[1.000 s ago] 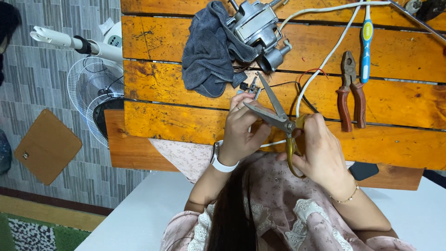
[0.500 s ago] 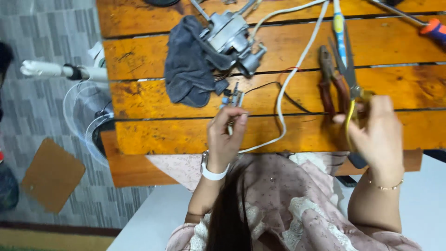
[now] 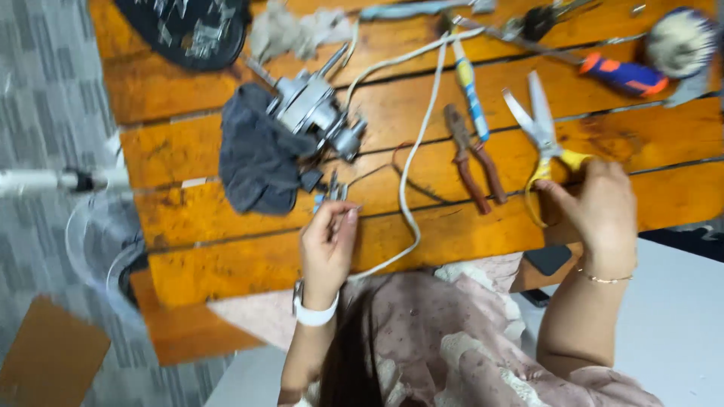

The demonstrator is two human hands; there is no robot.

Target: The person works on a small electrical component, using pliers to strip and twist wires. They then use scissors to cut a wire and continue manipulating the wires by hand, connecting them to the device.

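The right hand [image 3: 599, 211] grips the yellow handles of the scissors [image 3: 539, 139], which rest on the wooden tabletop [image 3: 226, 256] near its right edge. Their open blades point toward the far edge, long axis tilted slightly left. The left hand [image 3: 328, 245], well apart near the tabletop's middle, pinches thin wires [image 3: 335, 192] between its fingertips. Motion blur hides the wire ends.
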